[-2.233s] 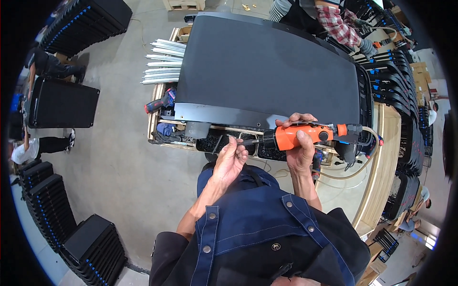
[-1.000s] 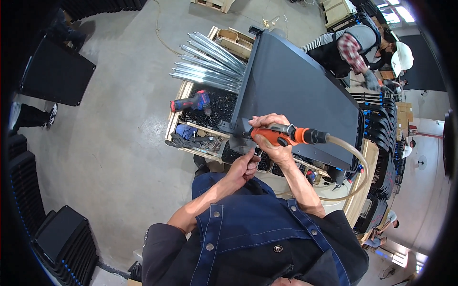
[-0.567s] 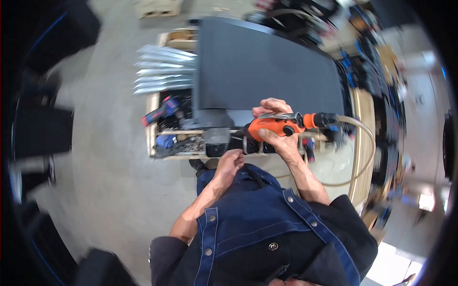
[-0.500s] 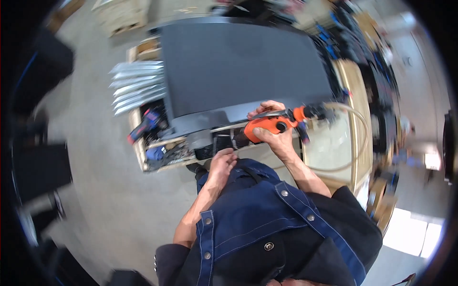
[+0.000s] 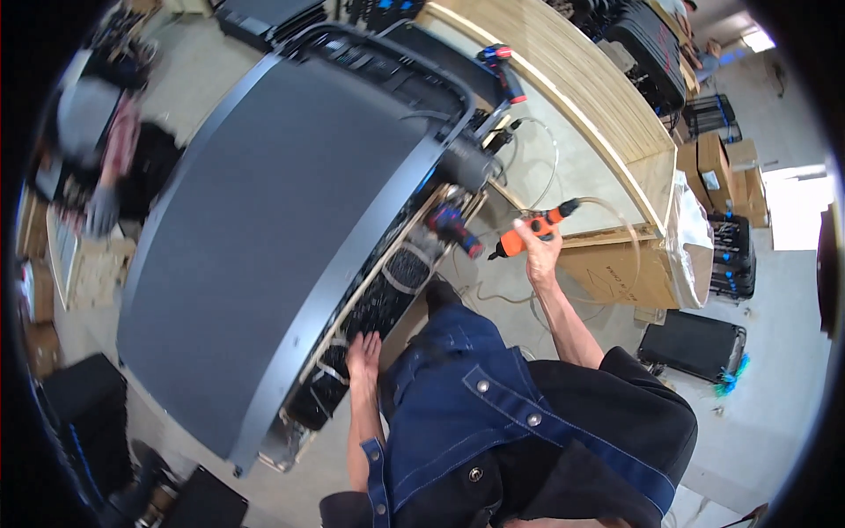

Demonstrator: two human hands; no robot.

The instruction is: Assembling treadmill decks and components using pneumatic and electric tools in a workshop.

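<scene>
My right hand [image 5: 543, 253] is wrapped round an orange screwdriver-like power tool [image 5: 528, 234] with black ends. A pale cord or hose loops away from its upper end, and its thin tip points left. My left hand [image 5: 363, 355] reaches down with fingers extended over dark, plastic-wrapped parts [image 5: 387, 295] in a narrow wooden tray; whether it touches them I cannot tell. Beside that tray lies a large dark flat deck [image 5: 264, 220] with a silver-grey side rail [image 5: 317, 304], like a treadmill's.
A red-and-blue cordless drill [image 5: 453, 227] rests on the tray's far part; a similar one [image 5: 503, 75] lies near the pale wooden bench [image 5: 607, 114]. Under the bench is a cardboard box [image 5: 607, 273]. Another person's gloved hand [image 5: 101, 213] shows at the left, beyond the deck.
My view has turned, so the deck now lies to the left. My left hand has moved away from the orange tool, over the tray; my right hand still holds the tool, now farther from the deck.
</scene>
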